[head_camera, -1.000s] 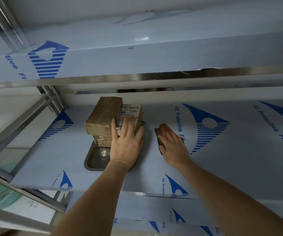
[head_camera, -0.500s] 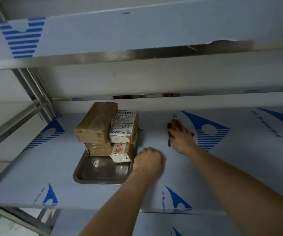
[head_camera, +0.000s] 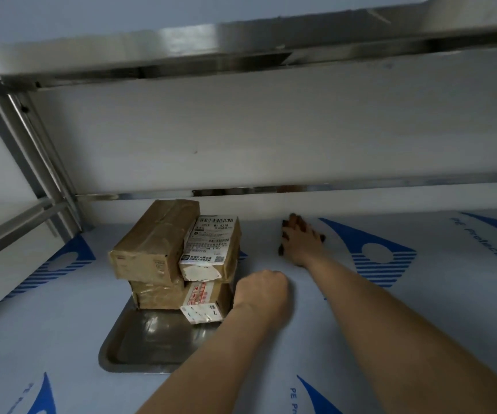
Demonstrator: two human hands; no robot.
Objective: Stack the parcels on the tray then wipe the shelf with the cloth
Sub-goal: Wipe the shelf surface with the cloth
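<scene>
Head cam: metal tray (head_camera: 127, 351) sits on film-covered shelf (head_camera: 420, 309) w/ 4 cardboard parcels (head_camera: 178, 258) stacked 2 on 2 at its far end. L hand (head_camera: 260, 289) curled in a fist, holding nothing, resting on shelf just right of tray. R hand (head_camera: 299, 243) farther right & back of tray, fingers spread flat, pressing dark cloth (head_camera: 284, 234) onto shelf near rear edge.
</scene>
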